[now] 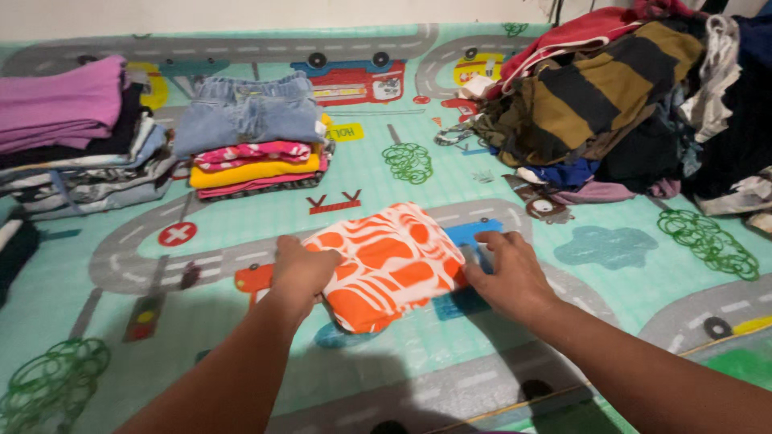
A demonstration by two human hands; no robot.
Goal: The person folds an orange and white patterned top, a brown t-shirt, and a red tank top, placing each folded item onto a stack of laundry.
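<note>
Head view: folded orange-and-white garment (386,265) lies flat on the road-print play mat (611,337), in front of the jeans-topped folded stack (253,149). Left hand (301,269) presses its left edge, fingers curled on the cloth; right hand (507,269) pinches the right edge. Likely light, soft and floppy; best taken at both side edges, supported underneath. Unsorted clothes heap (635,104) lies right of the stack.

Folded stacks (249,153), unfolded pile (635,104), playmat (386,169)
</note>
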